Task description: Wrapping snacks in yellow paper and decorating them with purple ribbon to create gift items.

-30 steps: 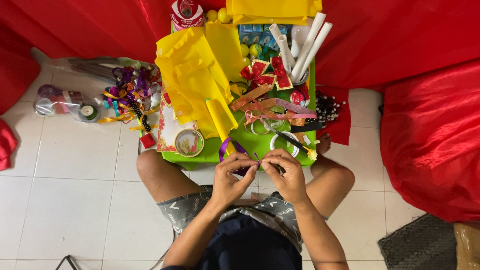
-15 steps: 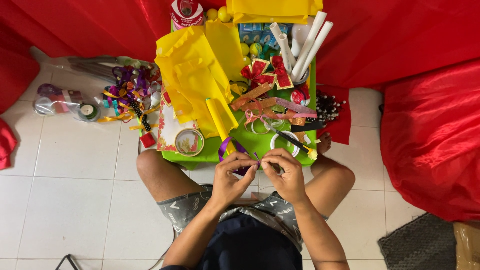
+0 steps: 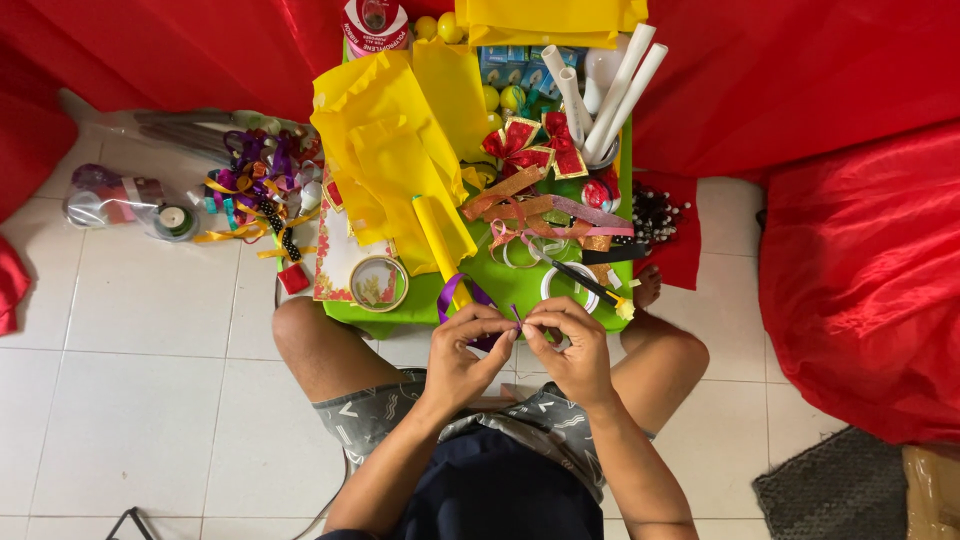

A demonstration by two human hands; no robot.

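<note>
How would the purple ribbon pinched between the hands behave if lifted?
The purple ribbon probably stays floppy: it loops loosely from the left hand over the green tray. Thin and narrow, it looks very light. The right hand pinches it too, suggesting it could slip.

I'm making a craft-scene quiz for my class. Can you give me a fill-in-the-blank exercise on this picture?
1. Both hands, the left hand and the right hand, pinch a ribbon coloured ____.
2. The tray under the craft supplies is ____.
3. The crumpled paper on the tray is ____.
4. The cloth at the right is ____.

Missing words: purple; green; yellow; red
</note>
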